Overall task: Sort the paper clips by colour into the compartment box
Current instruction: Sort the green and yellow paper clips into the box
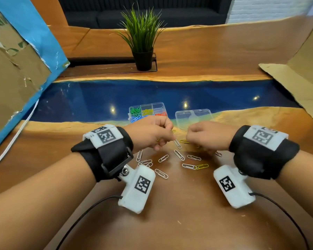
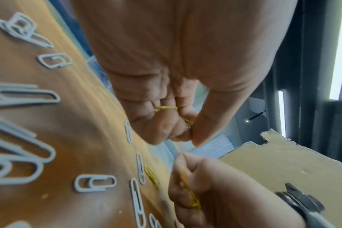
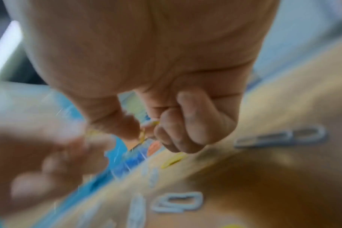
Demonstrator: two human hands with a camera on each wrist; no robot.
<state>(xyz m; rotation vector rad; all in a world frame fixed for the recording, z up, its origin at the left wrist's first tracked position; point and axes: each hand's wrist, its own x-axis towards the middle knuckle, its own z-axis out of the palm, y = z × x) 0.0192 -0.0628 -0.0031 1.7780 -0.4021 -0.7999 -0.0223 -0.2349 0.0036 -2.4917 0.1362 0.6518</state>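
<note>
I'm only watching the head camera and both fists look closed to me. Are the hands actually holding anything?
Observer: Yes. The left wrist view shows the left hand pinching yellow clips between thumb and fingers.
Operator: And the other hand?
Observer: Same view: the right hand grips a yellow clip too.
Operator: Does the right wrist camera show that better?
Observer: Only roughly. It is blurred, but yellow shows between the curled fingers.

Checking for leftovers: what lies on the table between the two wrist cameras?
In the head view, white paper clips and one yellow paper clip lie scattered on the wooden table.
</note>
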